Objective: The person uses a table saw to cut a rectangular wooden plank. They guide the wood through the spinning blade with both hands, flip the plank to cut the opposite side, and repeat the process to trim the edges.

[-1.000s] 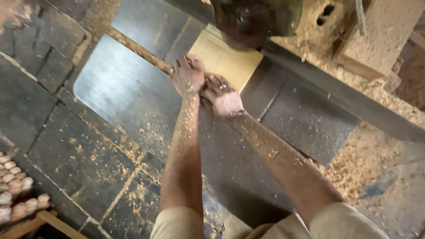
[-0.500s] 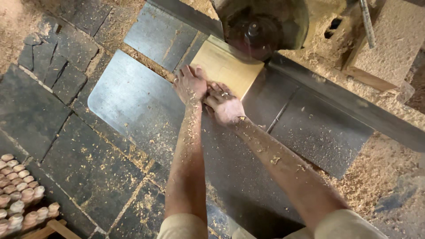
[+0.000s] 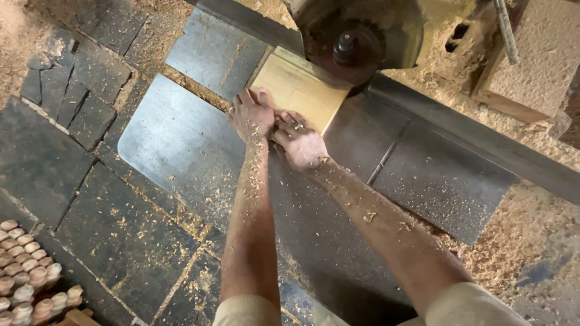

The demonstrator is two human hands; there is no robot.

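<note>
Left hand [image 3: 251, 115] lies flat, fingers spread, on the near edge of a pale wooden board [image 3: 296, 90]. Right hand [image 3: 300, 145] sits just beside it, touching it, fingers curled and pressed onto the same edge; whether they grip the edge cannot be told. The board lies flat on the metal tabletop [image 3: 181, 145].

Directly beyond both hands, a round dark guard with a centre hub [image 3: 353, 42] overhangs the far end of the board and hides it. A long metal fence [image 3: 483, 142] runs from the guard off to the right of the right hand. Sawdust [image 3: 513, 235] coats the forearms, tabletop and stone floor [image 3: 90, 229]. Near the left elbow, rows of small turned wooden pieces [image 3: 30, 284] are cut off by the frame edge.
</note>
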